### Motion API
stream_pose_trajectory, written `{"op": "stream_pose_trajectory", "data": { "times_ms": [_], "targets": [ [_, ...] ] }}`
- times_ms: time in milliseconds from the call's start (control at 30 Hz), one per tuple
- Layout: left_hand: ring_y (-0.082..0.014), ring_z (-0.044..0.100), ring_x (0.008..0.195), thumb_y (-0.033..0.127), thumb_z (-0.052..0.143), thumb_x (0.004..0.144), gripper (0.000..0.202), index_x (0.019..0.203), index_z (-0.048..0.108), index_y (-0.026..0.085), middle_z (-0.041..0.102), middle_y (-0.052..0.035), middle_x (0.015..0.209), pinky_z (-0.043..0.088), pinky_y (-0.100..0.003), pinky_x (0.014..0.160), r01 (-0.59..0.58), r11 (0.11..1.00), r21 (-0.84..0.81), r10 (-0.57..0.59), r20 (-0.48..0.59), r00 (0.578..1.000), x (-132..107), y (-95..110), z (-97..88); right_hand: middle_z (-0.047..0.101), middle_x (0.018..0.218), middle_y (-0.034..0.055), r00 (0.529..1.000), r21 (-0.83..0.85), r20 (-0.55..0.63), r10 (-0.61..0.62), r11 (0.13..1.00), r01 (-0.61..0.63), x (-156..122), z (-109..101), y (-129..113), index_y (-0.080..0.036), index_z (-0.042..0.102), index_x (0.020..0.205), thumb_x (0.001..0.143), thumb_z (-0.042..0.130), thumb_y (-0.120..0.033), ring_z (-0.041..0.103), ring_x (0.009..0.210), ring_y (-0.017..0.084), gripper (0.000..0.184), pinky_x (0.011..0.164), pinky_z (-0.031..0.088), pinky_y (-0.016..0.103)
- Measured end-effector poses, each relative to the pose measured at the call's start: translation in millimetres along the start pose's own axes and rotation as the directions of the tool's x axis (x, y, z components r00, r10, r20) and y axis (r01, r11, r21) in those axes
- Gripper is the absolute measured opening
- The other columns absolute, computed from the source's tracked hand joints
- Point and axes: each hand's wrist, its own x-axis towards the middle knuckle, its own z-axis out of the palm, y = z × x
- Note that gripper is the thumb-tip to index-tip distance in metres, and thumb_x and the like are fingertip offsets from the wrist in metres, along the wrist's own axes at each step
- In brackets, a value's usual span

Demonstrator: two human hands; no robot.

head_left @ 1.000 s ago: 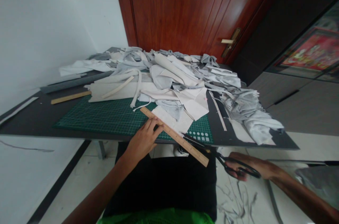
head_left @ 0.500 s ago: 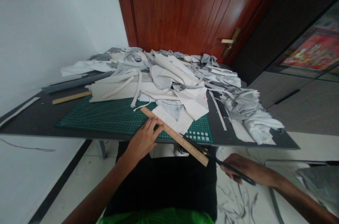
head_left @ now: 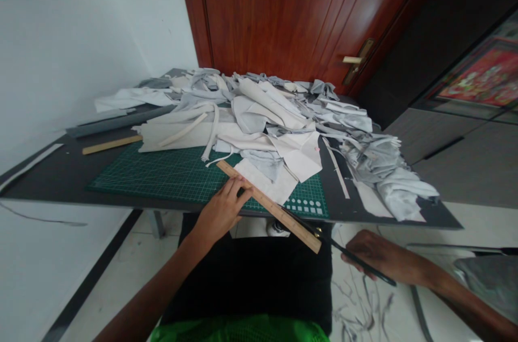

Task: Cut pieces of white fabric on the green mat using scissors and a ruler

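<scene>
from my remote seat: the black-handled scissors (head_left: 352,256) have just turned edge-on, off the table at about 5 o'clock, with my right hand (head_left: 378,255) curled closed round them. my left hand (head_left: 222,211) sits fingers together, pressing the long flat wooden ruler (head_left: 279,214) onto a pale cream fabric offcut (head_left: 267,183) on the green gridded cutting mat (head_left: 162,180).

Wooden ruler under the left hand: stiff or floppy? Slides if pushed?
Stiff, probably: the wooden ruler runs straight where it overhangs the table edge. Thin and flat, so likely light and unlikely to roll. It could slip on the fabric beneath without the left hand pressing.
</scene>
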Motion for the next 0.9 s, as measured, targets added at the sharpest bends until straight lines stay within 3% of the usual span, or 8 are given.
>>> {"op": "stream_pose_trajectory", "data": {
  "times_ms": [200,433,767,900],
  "targets": [
    [-0.0372,0.046,0.142,0.008,0.085,0.070,0.076,0.137,0.050,0.021,0.049,-0.0182,0.146,0.050,-0.050,0.112,0.001,1.000,0.025,-0.001,0.009,1.000,0.0,0.4,-0.5,0.054,0.059,0.0017,0.999,0.055,0.036,-0.028,0.998,0.026,-1.6,-0.6,-0.3,-0.022,0.060,0.066,0.095,0.033,-0.081,0.051,0.062,0.017,0.071,0.069,0.046,0.032],
    [-0.0376,0.046,0.142,0.008,0.084,0.070,0.075,0.136,0.049,0.020,0.050,-0.0191,0.145,0.050,-0.051,0.112,-0.013,0.999,0.037,0.013,0.004,1.000,0.5,0.4,0.0,0.062,0.068,0.0044,0.998,-0.056,0.058,0.016,0.998,-0.013,-5.7,1.2,5.3,-0.021,0.060,0.069,0.097,0.032,-0.078,0.059,0.076,0.020,0.069,0.086,0.046,0.036],
    [-0.0375,0.049,0.139,0.008,0.086,0.069,0.076,0.135,0.052,0.020,0.052,-0.0177,0.143,0.050,-0.051,0.112,-0.018,0.999,0.043,0.018,-0.007,1.000,0.7,-0.1,1.3,0.056,0.065,0.0020,0.978,0.050,0.075,0.195,0.979,-0.199,-3.6,3.8,-1.4,-0.020,0.055,0.067,0.088,0.026,-0.090,0.054,0.059,0.015,0.078,0.065,0.049,0.031],
    [-0.0395,0.049,0.138,0.008,0.088,0.066,0.078,0.135,0.052,0.017,0.053,-0.0194,0.140,0.051,-0.052,0.111,-0.029,0.999,0.039,0.030,-0.014,0.999,0.5,0.5,0.1,0.051,0.059,-0.0003,0.984,0.079,0.097,0.148,0.985,-0.156,0.4,6.1,-4.0,-0.021,0.052,0.066,0.087,0.021,-0.091,0.051,0.056,0.014,0.079,0.064,0.048,0.030]
  ]
}}
